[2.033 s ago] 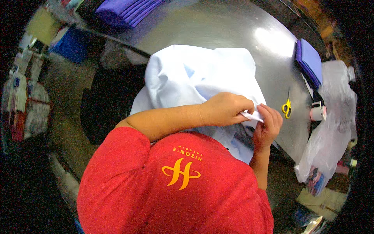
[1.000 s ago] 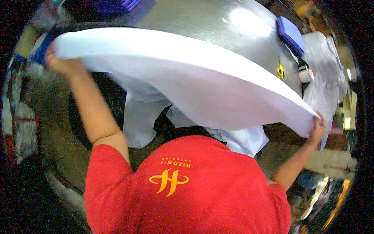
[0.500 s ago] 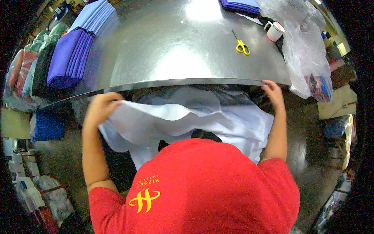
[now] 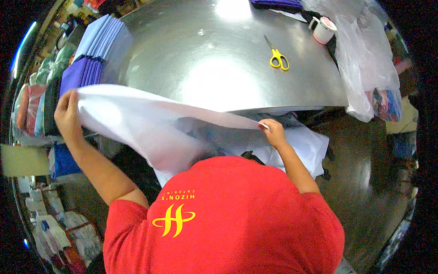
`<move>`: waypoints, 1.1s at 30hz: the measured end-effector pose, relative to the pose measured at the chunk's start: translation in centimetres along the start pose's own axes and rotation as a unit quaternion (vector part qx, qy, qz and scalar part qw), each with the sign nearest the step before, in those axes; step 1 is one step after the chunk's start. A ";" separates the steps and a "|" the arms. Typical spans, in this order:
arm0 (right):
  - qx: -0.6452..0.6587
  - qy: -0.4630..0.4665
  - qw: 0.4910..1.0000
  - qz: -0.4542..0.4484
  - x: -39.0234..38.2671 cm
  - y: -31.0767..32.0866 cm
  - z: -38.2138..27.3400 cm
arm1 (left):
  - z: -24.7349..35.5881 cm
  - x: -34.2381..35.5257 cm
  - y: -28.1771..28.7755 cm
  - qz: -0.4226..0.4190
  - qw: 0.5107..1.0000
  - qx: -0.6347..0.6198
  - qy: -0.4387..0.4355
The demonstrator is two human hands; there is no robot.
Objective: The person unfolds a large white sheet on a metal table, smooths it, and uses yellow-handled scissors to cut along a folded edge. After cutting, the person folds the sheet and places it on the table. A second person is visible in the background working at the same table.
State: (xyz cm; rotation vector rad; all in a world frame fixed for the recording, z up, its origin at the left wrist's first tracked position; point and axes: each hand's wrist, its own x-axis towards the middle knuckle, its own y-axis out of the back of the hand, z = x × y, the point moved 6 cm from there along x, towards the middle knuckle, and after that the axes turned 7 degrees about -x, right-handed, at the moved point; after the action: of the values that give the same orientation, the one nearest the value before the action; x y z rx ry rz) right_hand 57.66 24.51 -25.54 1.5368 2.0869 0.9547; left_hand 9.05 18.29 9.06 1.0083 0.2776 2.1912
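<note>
"What's hard to see?"

"The red shirt (image 4: pixel 228 210) hides the low part of the white cloth (image 4: pixel 130 114). The cloth covers some of the purple pile (image 4: pixel 80 73), and it looks a bit blurry."

"And the fingers?"

"The fingers of the left hand (image 4: pixel 68 114) are closed on one end. I can't see all their tips. The right hand (image 4: pixel 273 132) pinches the other end."

"Where is the cloth?"

"Stretched between the hands, by the near edge of the shiny table (image 4: pixel 159 59)."

Left of yellow scissors (image 4: pixel 276 53): wide passage above metal table (image 4: pixel 182 50). Right: mug (image 4: pixel 324 33), plastic bag (image 4: pixel 358 59) obstruct. Nearer side, left of scissors: stretched white cloth (image 4: pixel 132 114) blocks.
</note>
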 end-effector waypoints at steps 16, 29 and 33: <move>-0.091 0.017 0.981 0.172 0.1 9.1 -4.3 | 4.3 -18.2 -25.1 -0.439 0.893 -0.057 -0.081; 0.138 -0.057 0.986 0.078 -1.6 10.0 2.4 | 5.4 -18.4 -26.4 -0.426 0.900 -0.059 -0.066; -0.083 0.108 0.977 0.161 -1.4 8.0 -4.0 | 7.4 -19.6 -27.5 -0.451 0.887 -0.058 -0.079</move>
State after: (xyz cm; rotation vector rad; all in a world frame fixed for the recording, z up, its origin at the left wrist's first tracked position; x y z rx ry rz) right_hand 61.02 23.36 -17.18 1.7831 1.8648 1.4314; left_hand 37.27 24.61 -9.85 0.7576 0.4292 1.2546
